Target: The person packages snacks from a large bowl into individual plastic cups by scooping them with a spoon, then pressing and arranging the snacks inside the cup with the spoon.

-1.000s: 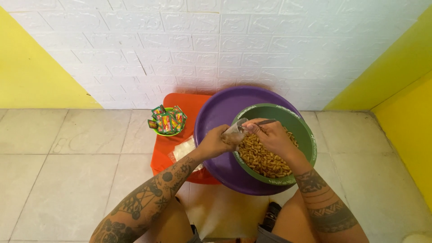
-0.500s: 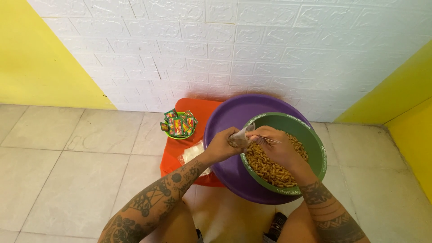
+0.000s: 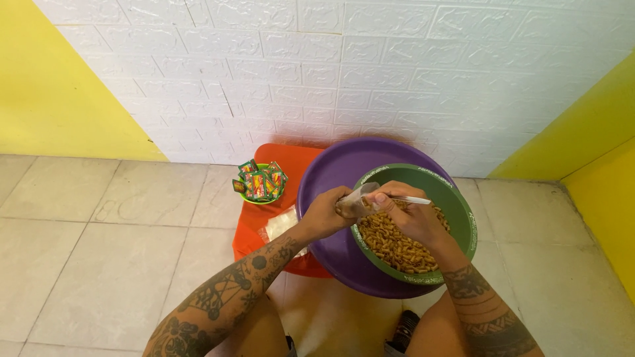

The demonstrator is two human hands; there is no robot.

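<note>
My left hand [image 3: 325, 213] grips a small clear plastic bag [image 3: 354, 202] partly filled with brown snack pieces, held over the left rim of a green bowl [image 3: 461, 210]. My right hand [image 3: 405, 213] holds a metal spoon [image 3: 411, 199] at the bag's mouth, its handle pointing right. The green bowl is full of brown curly snack pieces [image 3: 390, 243] and sits inside a larger purple basin [image 3: 331, 173].
An orange stool [image 3: 254, 228] on the left carries a small green bowl of colourful sachets [image 3: 260, 181] and a pile of clear plastic bags [image 3: 281, 223]. A white brick-pattern wall [image 3: 331, 73] with yellow sides rises behind. Tiled floor [image 3: 99, 244] surrounds everything.
The view shifted slightly. My right hand turned the spoon so its handle now points right at the bag's mouth; my left hand kept hold of the bag.
</note>
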